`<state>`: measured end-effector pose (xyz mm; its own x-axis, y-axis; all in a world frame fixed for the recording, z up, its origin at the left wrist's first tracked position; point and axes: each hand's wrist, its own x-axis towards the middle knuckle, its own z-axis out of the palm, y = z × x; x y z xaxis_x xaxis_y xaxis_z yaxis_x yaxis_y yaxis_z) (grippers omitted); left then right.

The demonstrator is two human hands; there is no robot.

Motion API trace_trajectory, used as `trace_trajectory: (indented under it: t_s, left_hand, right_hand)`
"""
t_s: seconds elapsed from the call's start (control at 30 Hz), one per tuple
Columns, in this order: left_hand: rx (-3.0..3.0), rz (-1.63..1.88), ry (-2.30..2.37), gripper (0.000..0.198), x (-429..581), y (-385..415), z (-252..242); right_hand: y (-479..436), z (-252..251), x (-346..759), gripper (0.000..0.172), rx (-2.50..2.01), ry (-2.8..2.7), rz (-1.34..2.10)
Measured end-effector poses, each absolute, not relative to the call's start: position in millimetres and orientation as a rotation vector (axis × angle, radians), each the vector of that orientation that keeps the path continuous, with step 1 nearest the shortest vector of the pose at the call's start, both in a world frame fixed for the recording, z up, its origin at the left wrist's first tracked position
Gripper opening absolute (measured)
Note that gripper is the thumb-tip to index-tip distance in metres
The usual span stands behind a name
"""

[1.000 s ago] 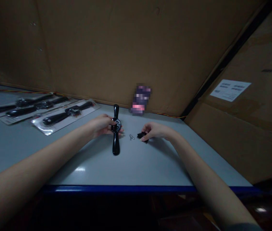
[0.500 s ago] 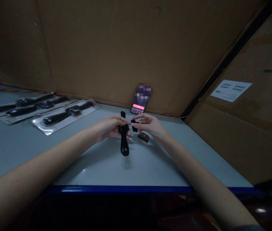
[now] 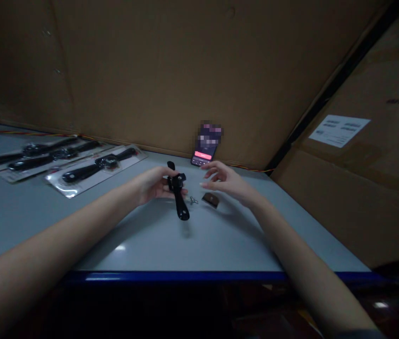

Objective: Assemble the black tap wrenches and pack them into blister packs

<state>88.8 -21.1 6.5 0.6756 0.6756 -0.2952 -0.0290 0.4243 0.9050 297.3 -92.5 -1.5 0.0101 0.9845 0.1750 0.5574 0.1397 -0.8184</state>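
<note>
My left hand point(image 3: 157, 184) grips a black spokeshave point(image 3: 181, 207) by its middle, holding it tilted above the table, one handle toward me. A small black cap piece point(image 3: 181, 178) sits against the spokeshave's middle, beside my left thumb. To the right, my right hand point(image 3: 222, 181) hovers with its fingers apart and nothing in them. Under it lies a small dark flat blade point(image 3: 210, 199) with one rounded edge. A small silver screw point(image 3: 193, 200) shows just past my left fingertips; whether it touches them is unclear.
Several packaged spokeshaves point(image 3: 93, 172) lie on the left of the grey table point(image 3: 143, 245). A phone point(image 3: 206, 143) leans against the cardboard wall point(image 3: 150, 80) at the back. A cardboard box point(image 3: 362, 197) with a white label stands right. The table's blue edge point(image 3: 185, 277) is nearest me.
The black cap piece has gone from my right fingers to the spokeshave's middle. My right hand has opened and drawn slightly right; the spokeshave has tilted and shifted a little left.
</note>
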Motion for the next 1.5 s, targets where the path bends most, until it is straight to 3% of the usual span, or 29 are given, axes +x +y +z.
trace_trajectory:
  t_s: [0.13, 0.3, 0.53, 0.67, 0.83, 1.17, 1.5]
  left_hand:
    - [1.002, 0.452, 0.733, 0.020, 86, -17, 9]
    - [0.994, 0.449, 0.732, 0.023, 85, -18, 9]
    - [0.975, 0.435, 0.717, 0.023, 84, -18, 8]
    - [0.955, 0.415, 0.689, 0.026, 85, -20, 8]
    - [1.004, 0.408, 0.671, 0.024, 89, -24, 7]
    - [1.065, 0.477, 0.598, 0.008, 90, -29, 7]
    - [1.071, 0.439, 0.548, 0.008, 90, -31, 7]
  right_hand:
    - [-91, -6, 332, 0.059, -1.969, -1.854, 0.733]
    - [-87, -19, 337, 0.058, -1.965, -1.991, 0.723]
    - [-89, -15, 320, 0.052, -1.900, -1.752, 0.915]
    - [-94, -5, 314, 0.060, -1.701, -1.649, 1.052]
    - [-96, 4, 299, 0.035, -1.489, -1.496, 0.889]
    - [-93, -9, 265, 0.028, -1.175, -1.514, 0.625]
    - [-96, -13, 260, 0.018, -1.160, -1.776, 0.467]
